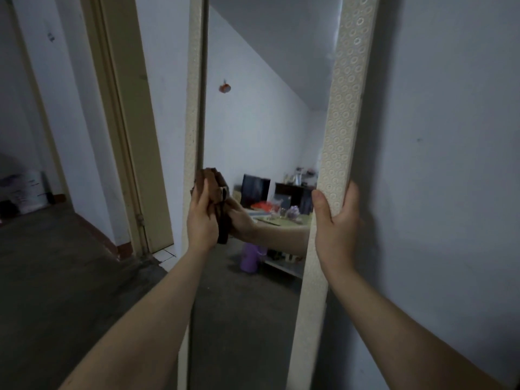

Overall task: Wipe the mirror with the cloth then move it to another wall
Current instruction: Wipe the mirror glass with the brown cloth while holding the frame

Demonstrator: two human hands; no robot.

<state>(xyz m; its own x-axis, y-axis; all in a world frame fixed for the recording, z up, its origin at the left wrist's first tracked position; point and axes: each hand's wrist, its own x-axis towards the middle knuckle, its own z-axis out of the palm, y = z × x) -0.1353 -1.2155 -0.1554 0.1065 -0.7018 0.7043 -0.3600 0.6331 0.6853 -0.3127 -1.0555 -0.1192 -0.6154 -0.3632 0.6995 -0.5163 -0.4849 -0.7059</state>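
Observation:
A tall mirror in a cream frame with a ring pattern stands upright against a pale wall. My left hand holds a crumpled brown cloth and presses it against the glass by the frame's left edge, at about mid height. My right hand grips the frame's right side, thumb on the front. The glass reflects my left hand, the cloth and a cluttered room behind me.
A cream door frame stands left of the mirror, opening onto a dark floor. White bags sit far left on that floor. Bare wall extends to the right of the mirror.

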